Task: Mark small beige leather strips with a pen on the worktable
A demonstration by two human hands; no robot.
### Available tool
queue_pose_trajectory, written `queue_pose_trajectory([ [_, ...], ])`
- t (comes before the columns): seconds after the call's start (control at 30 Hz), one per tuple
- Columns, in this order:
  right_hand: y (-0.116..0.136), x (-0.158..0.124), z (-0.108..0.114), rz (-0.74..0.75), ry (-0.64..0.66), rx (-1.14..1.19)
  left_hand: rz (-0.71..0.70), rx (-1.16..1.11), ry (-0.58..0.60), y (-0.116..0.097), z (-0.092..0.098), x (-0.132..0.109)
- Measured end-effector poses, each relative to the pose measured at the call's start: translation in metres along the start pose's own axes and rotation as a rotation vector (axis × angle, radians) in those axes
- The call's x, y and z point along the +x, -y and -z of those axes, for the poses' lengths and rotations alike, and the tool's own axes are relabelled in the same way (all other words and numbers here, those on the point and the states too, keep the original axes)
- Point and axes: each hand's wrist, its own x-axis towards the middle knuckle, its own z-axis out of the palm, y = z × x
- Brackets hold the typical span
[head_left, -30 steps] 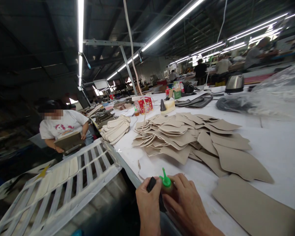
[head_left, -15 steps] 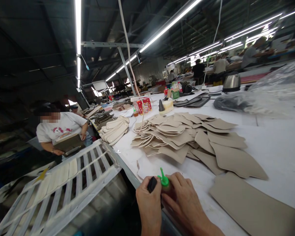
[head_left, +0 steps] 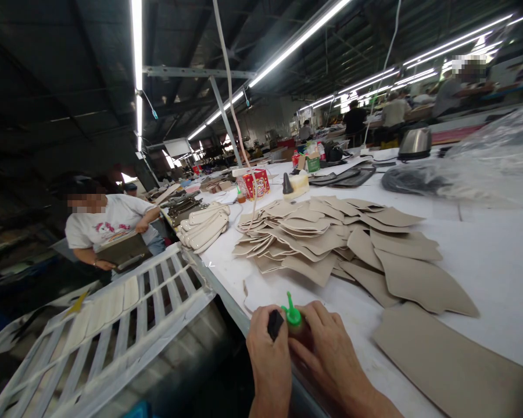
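At the table's near edge, my left hand (head_left: 268, 342) is closed around a small black block-like piece (head_left: 275, 324), whose lower part is hidden by the fingers. Right beside it, my right hand (head_left: 326, 342) wraps a small squeeze bottle with a green nozzle cap (head_left: 293, 315). The nozzle points upward, and most of the bottle's body is covered by my fingers. Beyond the hands lies a loose heap of beige-grey cut panels (head_left: 305, 232). One large panel (head_left: 453, 354) lies flat to the right of my right hand.
A white slatted rack (head_left: 126, 337) stands left of the table, with pale strips on it. Behind it a co-worker (head_left: 113, 226) holds a dark panel. Pale straps (head_left: 204, 226), a red box (head_left: 255, 184), a metal kettle (head_left: 414, 142) and clear plastic sheeting (head_left: 483, 157) are on the table.
The view has shifted slightly. Both hands appear a little further right, still holding the black piece and the green-capped bottle. The black piece looks slightly turned.
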Motion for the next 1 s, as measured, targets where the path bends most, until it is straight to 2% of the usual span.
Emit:
queue_pose_trajectory([
  [0.27,0.002,0.0,0.0,-0.023,0.002,0.014,-0.042,-0.02,0.043,0.001,0.006,0.0],
  [0.53,0.0,-0.001,-0.001,-0.047,0.003,0.025,-0.116,0.012,0.022,-0.003,0.015,0.0],
  [0.67,0.0,-0.001,-0.001,-0.052,0.001,0.026,-0.237,0.065,-0.04,-0.002,0.019,0.002],
  [0.8,-0.001,-0.003,-0.002,-0.057,0.0,0.022,-0.49,0.177,-0.061,0.006,0.018,0.007],
  [0.87,-0.002,-0.003,-0.003,-0.053,0.005,0.022,-0.603,0.253,-0.046,0.01,0.017,0.011],
  [1.0,-0.002,-0.002,-0.003,-0.045,0.014,0.021,-0.72,0.375,0.044,0.011,0.022,0.021],
])
